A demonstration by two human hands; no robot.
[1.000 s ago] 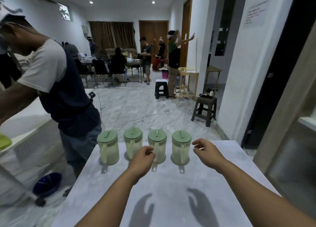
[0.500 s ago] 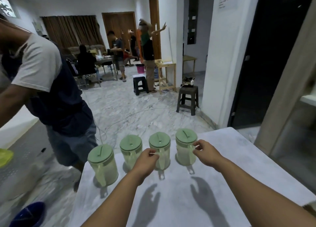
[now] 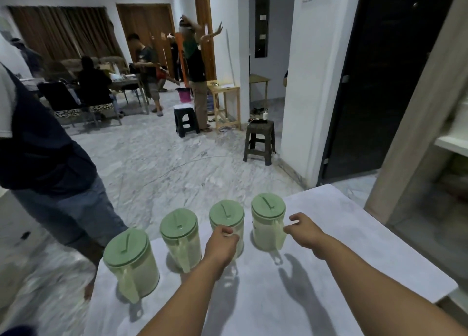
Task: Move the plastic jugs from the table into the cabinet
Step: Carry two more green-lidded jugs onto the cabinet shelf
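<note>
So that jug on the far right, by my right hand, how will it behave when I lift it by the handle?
The rightmost jug looks like thin translucent plastic with nothing visible inside, so probably light. Its side handle may tilt it slightly. The green lid could be loose; I can't tell.

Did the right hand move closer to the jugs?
Yes. The right hand went forward across the table and now reaches the handle of the rightmost jug.
</note>
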